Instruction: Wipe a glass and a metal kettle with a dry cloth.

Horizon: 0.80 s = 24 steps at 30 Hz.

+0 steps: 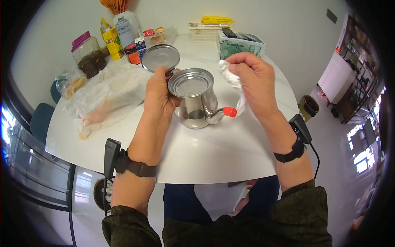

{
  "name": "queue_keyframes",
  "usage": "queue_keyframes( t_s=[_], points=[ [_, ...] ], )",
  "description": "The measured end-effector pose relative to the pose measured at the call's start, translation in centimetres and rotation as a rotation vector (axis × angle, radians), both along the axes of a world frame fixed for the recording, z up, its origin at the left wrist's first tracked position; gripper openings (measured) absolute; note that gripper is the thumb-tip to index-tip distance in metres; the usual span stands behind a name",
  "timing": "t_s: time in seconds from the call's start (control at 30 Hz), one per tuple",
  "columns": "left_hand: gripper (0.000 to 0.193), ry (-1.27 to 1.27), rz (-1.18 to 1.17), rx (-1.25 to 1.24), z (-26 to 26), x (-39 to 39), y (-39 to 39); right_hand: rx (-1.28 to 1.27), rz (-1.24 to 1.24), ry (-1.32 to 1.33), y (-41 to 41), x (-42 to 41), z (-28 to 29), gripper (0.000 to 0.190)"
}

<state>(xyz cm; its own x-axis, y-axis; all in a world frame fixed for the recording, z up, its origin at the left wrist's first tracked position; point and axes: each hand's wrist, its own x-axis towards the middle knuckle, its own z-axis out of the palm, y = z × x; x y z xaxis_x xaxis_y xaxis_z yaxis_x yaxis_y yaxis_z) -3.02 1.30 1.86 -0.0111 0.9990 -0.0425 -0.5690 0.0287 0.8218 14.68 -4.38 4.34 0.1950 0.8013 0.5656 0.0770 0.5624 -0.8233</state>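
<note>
A stainless steel oil pot [197, 114] stands upright on the white table in front of me. Its round metal lid [161, 58] is hinged open to the left, and a perforated strainer [192, 86] sits in its mouth. A red cap [230, 111] covers the tip of the spout on the right. My left hand [159, 89] grips the pot at its handle side, with the thumb by the lid hinge; the handle itself is mostly hidden. My right hand [254, 78] pinches a crumpled white tissue or cloth [230, 75], which hangs down behind the spout tip.
A translucent plastic bag [111, 98] lies left on the table [216, 160]. Behind it are a purple-lidded jar [91, 58], a yellow carton [113, 43] and a spray can [124, 31]. Back right stand a lidded basket [203, 33] and a box [259, 46] with remotes on top.
</note>
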Motion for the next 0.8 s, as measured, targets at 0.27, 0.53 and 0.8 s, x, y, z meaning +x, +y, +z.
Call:
queue_keyframes(
  t_s=[0.27,0.53,0.8],
  points=[
    [0.020,-0.065,0.058,-0.032,-0.4,0.1,0.4,-0.200,0.006,-0.016,2.7,0.4,-3.3,0.014],
    [0.021,-0.057,0.074,0.001,-0.6,0.5,0.7,-0.379,0.100,-0.264,3.5,1.3,-4.2,0.012],
    [0.023,-0.021,0.063,0.000,-0.7,0.0,0.7,-0.488,0.089,-0.428,3.2,1.5,-3.5,0.013]
  ],
)
